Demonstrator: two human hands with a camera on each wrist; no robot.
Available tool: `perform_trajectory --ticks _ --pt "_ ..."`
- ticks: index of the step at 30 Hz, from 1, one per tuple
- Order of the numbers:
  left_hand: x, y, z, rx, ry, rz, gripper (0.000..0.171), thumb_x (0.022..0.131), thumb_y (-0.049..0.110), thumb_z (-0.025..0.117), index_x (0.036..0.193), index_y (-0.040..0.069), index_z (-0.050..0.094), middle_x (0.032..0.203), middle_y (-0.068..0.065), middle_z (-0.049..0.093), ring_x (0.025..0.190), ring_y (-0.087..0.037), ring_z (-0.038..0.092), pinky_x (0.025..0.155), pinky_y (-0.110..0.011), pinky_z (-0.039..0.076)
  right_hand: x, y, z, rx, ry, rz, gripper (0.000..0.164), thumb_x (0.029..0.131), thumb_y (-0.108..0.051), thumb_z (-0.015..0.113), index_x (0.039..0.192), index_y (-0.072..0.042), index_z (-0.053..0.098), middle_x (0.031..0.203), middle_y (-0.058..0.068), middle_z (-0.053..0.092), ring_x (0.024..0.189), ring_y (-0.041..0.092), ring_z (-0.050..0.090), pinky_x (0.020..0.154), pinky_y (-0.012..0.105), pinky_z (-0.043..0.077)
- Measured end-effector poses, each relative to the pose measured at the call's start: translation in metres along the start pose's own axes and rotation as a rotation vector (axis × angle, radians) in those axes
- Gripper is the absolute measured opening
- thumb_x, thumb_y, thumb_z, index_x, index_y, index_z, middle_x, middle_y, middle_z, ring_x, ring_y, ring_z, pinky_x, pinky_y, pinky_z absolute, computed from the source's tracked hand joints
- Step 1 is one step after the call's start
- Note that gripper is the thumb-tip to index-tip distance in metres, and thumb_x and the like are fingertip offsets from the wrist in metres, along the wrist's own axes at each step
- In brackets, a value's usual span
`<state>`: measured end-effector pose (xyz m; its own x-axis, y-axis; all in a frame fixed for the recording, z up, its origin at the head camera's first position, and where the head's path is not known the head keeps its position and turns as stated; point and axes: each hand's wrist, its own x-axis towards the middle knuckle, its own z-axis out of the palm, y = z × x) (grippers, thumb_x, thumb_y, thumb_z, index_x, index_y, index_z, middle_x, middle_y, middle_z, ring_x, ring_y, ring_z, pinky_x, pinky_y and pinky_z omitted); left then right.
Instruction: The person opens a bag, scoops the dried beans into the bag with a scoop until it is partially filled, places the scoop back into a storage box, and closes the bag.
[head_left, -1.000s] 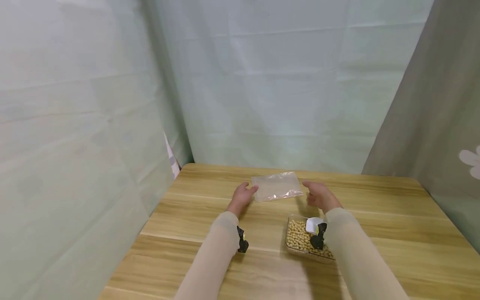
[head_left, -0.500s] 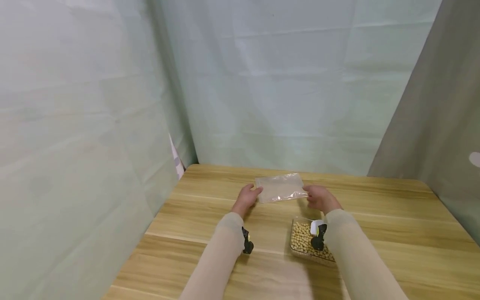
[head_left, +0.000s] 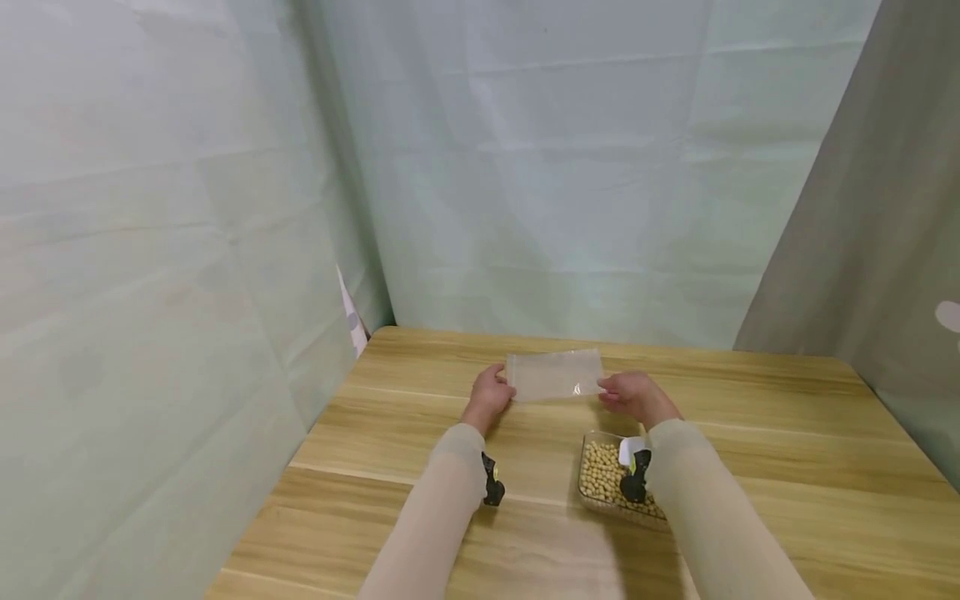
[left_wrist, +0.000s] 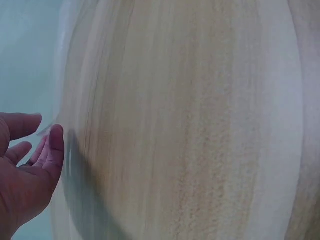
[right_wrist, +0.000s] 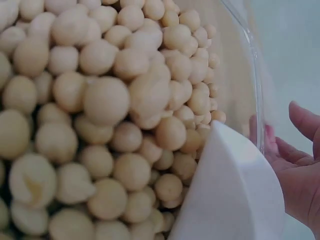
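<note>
A flat, clear plastic bag lies crosswise between my two hands near the far side of the table. At its left end my left hand holds the edge, thumb on the bag's near corner. My right hand pinches the near right corner with its fingertips. In the left wrist view my left hand shows curled fingers, with a thin edge of film by them. The right wrist view has my right hand beyond a glass container's rim, its fingers partly hidden.
A clear rectangular container of pale yellow soybeans stands below my right forearm. A white scoop rests in the beans. The wooden table meets hanging pale cloth at the back and left.
My right hand has come in from the right to the bag's corner. The bag looks flatter, with fewer glints, and has shifted slightly left along with my hands.
</note>
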<state>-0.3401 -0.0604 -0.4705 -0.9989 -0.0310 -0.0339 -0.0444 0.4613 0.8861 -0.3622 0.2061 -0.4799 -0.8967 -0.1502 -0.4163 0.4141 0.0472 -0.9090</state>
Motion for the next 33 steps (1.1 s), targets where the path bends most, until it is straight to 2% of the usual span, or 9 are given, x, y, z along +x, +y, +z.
perform_trajectory --ticks 2,4,6,8,12,16,21,26,33 --pt "0.002 0.002 0.000 0.011 0.013 0.011 0.058 0.076 -0.008 0.058 0.131 -0.002 0.043 0.102 -0.017 0.059 0.091 -0.025 0.054 0.078 -0.035 0.045 0.022 0.012 -0.015 0.032 -0.062 -0.050 0.061 0.088 -0.007 0.057 0.133 0.015 0.021 0.098 0.015 0.049 0.074 0.016 0.056 0.073 0.029 0.049" --pt "0.004 0.005 0.000 -0.001 0.017 0.016 0.058 0.076 -0.010 0.055 0.132 0.000 0.043 0.104 -0.017 0.058 0.090 -0.024 0.053 0.078 -0.035 0.045 0.029 0.013 -0.021 0.059 -0.067 -0.068 0.063 0.087 -0.004 0.058 0.134 0.015 0.020 0.095 0.016 0.051 0.075 0.018 0.058 0.072 0.029 0.050" --pt "0.006 0.008 0.000 -0.019 0.021 0.021 0.059 0.076 -0.011 0.054 0.133 0.001 0.042 0.104 -0.016 0.057 0.089 -0.023 0.053 0.077 -0.034 0.045 0.022 0.005 -0.018 0.041 -0.006 -0.062 0.059 0.087 -0.001 0.057 0.132 0.016 0.024 0.097 0.016 0.052 0.079 0.019 0.059 0.077 0.030 0.049" --pt "0.008 0.011 0.000 -0.055 0.019 0.024 0.060 0.076 -0.012 0.054 0.133 0.001 0.041 0.104 -0.016 0.057 0.088 -0.023 0.052 0.076 -0.033 0.046 -0.009 -0.017 0.000 0.011 0.072 -0.017 0.054 0.090 0.002 0.050 0.135 0.014 0.022 0.103 0.016 0.049 0.082 0.018 0.058 0.084 0.031 0.046" --pt "0.012 0.019 -0.003 -0.103 0.030 0.028 0.062 0.075 -0.012 0.056 0.134 0.001 0.042 0.104 -0.016 0.057 0.085 -0.022 0.051 0.072 -0.031 0.046 -0.047 -0.042 0.014 0.027 0.081 -0.044 0.052 0.091 0.005 0.045 0.135 0.016 0.020 0.105 0.017 0.049 0.081 0.016 0.058 0.091 0.034 0.042" --pt "0.020 0.029 -0.008 -0.157 0.037 0.040 0.062 0.074 -0.012 0.057 0.133 0.001 0.042 0.102 -0.016 0.056 0.084 -0.021 0.052 0.070 -0.030 0.048 -0.065 -0.061 0.019 0.037 0.095 -0.077 0.050 0.091 0.005 0.043 0.135 0.015 0.021 0.103 0.015 0.049 0.082 0.017 0.057 0.097 0.038 0.036" --pt "0.031 0.045 -0.017 -0.263 0.020 0.055 0.060 0.076 -0.012 0.058 0.133 -0.001 0.042 0.100 -0.015 0.056 0.085 -0.022 0.053 0.073 -0.031 0.050 -0.072 -0.075 0.018 0.048 0.124 -0.117 0.050 0.090 0.005 0.045 0.135 0.013 0.025 0.097 0.011 0.051 0.080 0.015 0.058 0.094 0.035 0.039" --pt "0.038 0.061 -0.024 -0.371 -0.008 0.055 0.056 0.078 -0.012 0.057 0.131 -0.004 0.043 0.095 -0.012 0.053 0.084 -0.019 0.052 0.075 -0.031 0.050 -0.070 -0.080 0.012 0.069 0.117 -0.157 0.052 0.089 0.005 0.047 0.136 0.011 0.026 0.087 0.005 0.054 0.075 0.012 0.058 0.089 0.032 0.043" --pt "0.043 0.071 -0.035 -0.448 -0.001 0.082 0.046 0.079 -0.010 0.057 0.125 -0.005 0.050 0.093 -0.010 0.054 0.079 -0.017 0.054 0.072 -0.028 0.050 -0.063 -0.085 0.010 0.070 0.101 -0.190 0.052 0.091 0.002 0.045 0.138 0.008 0.024 0.102 0.014 0.054 0.093 0.021 0.058 0.090 0.034 0.042"
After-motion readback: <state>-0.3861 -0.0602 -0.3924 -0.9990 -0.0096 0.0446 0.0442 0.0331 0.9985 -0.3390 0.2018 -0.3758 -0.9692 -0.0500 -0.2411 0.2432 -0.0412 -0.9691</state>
